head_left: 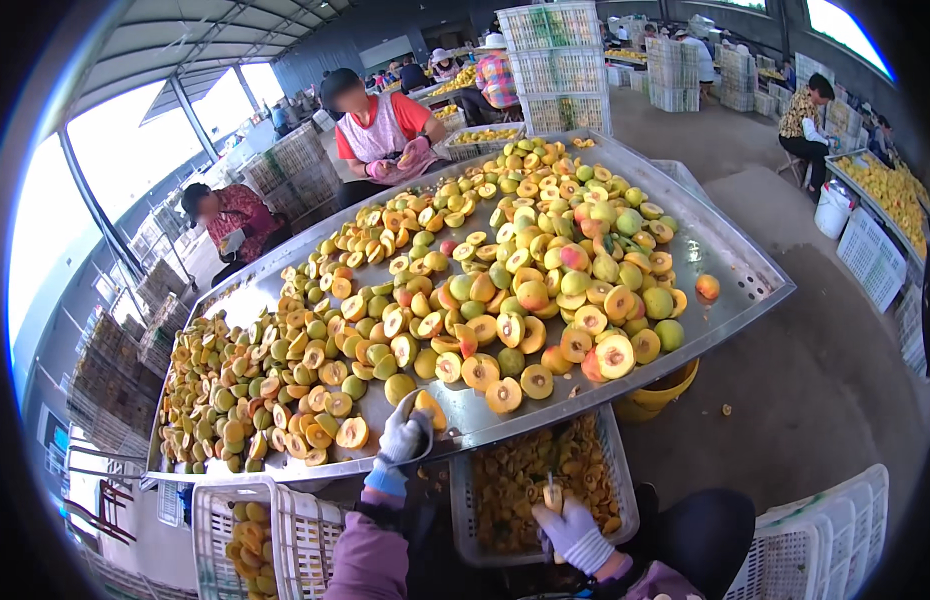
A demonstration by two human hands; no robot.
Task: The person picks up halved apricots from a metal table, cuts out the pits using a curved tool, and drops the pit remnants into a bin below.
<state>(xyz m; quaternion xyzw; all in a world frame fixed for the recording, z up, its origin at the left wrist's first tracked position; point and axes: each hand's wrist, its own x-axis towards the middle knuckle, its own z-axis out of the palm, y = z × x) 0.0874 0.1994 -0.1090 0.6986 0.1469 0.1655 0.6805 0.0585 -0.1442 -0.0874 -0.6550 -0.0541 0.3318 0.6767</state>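
Note:
Halved yellow peaches (395,320) with pits showing are heaped over a large metal table (725,320). At its near edge my left hand (403,435), in a pale glove, has its fingers closed against a peach half (431,408). Lower right, my right hand (577,535), also gloved, is wrapped round a small hand tool (553,494) with a light handle and a thin metal tip. The tool is over a plastic crate (625,490) of brownish-yellow pieces, too small to identify. My fingers hide part of the handle.
A white crate (275,490) with peach halves stands at lower left, and more white crates (815,540) at lower right. A yellow bucket (665,395) sits under the table edge. Two people (380,130) (230,225) sit across the table; tall crate stacks (557,70) stand behind.

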